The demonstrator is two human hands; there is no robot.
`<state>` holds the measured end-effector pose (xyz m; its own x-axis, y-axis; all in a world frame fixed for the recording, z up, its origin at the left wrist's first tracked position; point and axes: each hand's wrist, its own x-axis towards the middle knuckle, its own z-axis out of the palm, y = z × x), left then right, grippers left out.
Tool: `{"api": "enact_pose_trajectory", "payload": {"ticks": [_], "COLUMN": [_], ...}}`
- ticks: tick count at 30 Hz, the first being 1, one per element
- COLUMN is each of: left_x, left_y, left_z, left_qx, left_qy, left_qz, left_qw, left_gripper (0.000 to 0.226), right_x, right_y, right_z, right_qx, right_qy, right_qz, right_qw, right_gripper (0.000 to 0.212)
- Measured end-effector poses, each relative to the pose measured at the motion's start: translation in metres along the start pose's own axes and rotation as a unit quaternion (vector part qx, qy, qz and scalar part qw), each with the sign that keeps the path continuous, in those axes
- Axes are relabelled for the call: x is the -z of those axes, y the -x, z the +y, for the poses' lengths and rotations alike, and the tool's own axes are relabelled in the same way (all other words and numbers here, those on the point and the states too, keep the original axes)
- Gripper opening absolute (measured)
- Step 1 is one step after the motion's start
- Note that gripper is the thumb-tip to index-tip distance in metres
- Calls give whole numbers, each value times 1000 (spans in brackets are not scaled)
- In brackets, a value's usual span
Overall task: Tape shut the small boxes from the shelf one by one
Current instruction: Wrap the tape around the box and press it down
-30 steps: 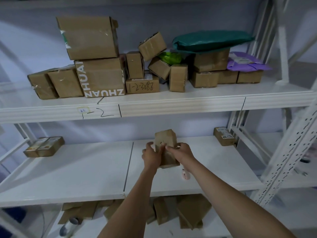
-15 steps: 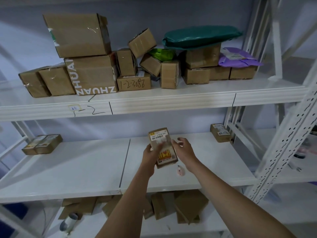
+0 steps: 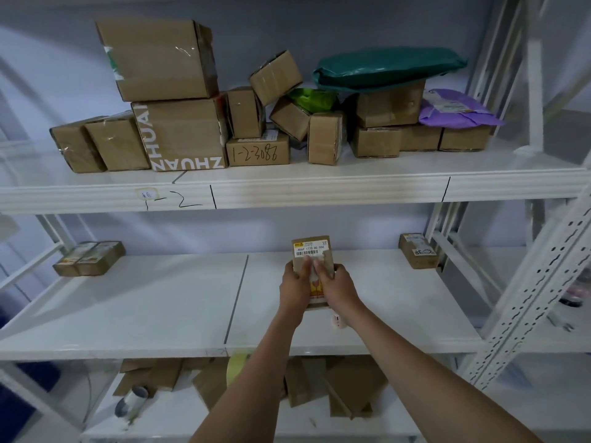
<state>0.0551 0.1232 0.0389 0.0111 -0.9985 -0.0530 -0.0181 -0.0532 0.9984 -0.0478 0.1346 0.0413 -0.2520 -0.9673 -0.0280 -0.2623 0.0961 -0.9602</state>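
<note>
White steel middle shelf (image 3: pixel 160 302) lies beneath the small box (image 3: pixel 311 251), gripped label-up by left hand (image 3: pixel 292 287) and right hand (image 3: pixel 339 287), fingers curled over its sides. Grip looks shallow; with 1 hand freed for tape, it may tip.

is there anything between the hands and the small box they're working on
No, nothing visible. The left hand and right hand both grip the small box directly, thumbs pressed on its labelled face above the middle shelf.
</note>
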Motion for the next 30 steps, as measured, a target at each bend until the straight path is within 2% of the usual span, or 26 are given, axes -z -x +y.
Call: {"api": "enact_pose_trajectory", "payload": {"ticks": [7, 13, 15, 19, 22, 25, 27, 30], "left_x": [-3, 5, 5, -3, -7, -10, -12, -14], "left_y": [-2, -5, -8, -12, -16, -17, -16, -14], "left_z": [-2, 0, 2, 5, 4, 5, 8, 7], "left_qx": [-6, 84, 116, 120, 103, 117, 124, 93], "left_qy": [-41, 15, 34, 37, 10, -3, -23, -105], "left_qz": [5, -58, -62, -54, -54, -71, -55, -1], "left_qw": [999, 995, 991, 991, 993, 991, 991, 990], "left_gripper": [45, 42, 40, 44, 49, 54, 61, 61], "right_x": [-4, 12, 15, 12, 12, 13, 11, 9], "right_y": [-1, -6, -7, -6, -7, -11, -11, -10], "right_z": [8, 6, 7, 7, 4, 8, 8, 5], "right_qx": [-24, -92, -93, -84, -78, -71, -62, -50], "right_qy": [-29, -101, -86, -130, -92, -39, -22, 2], "right_qz": [-4, -54, -45, -19, 2, 10, 21, 33], "right_qw": [999, 989, 991, 988, 993, 997, 998, 998], "right_gripper": [69, 47, 46, 44, 57, 59, 60, 62]}}
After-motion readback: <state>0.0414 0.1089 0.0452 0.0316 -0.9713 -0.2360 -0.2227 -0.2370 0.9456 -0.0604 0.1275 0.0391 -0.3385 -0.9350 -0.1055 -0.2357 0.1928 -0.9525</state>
